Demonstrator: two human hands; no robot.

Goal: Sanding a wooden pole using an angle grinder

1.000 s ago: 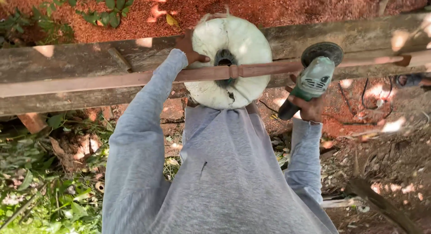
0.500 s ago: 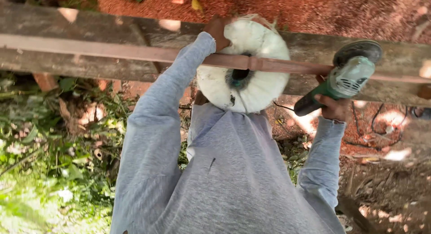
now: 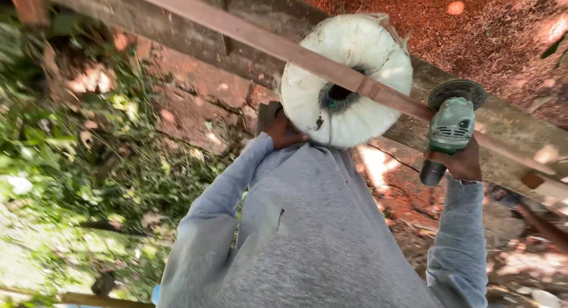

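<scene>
A white brimmed hat [image 3: 355, 101] and a grey sweatshirt fill the middle of the view. My right hand [image 3: 460, 163] grips the handle of a green angle grinder [image 3: 451, 127]. Its disc [image 3: 457, 92] sits at a long reddish strip [image 3: 248, 36] that runs diagonally along a weathered wooden beam [image 3: 177, 21]. My left hand [image 3: 285, 130] reaches up beside the hat to the beam's lower edge, against a small dark grey piece [image 3: 269, 114]. Its fingers are partly hidden by the hat.
Red soil [image 3: 473, 24] lies beyond the beam. Reddish stones and dry leaves [image 3: 195, 101] lie below it. Green weeds [image 3: 77, 166] cover the ground on the left. A dark cable [image 3: 532, 216] crosses the dirt at the right.
The view has swung, so the beam now runs diagonally. My left hand has dropped from the strip to the beam's lower edge beside the hat. The grinder stays in my right hand.
</scene>
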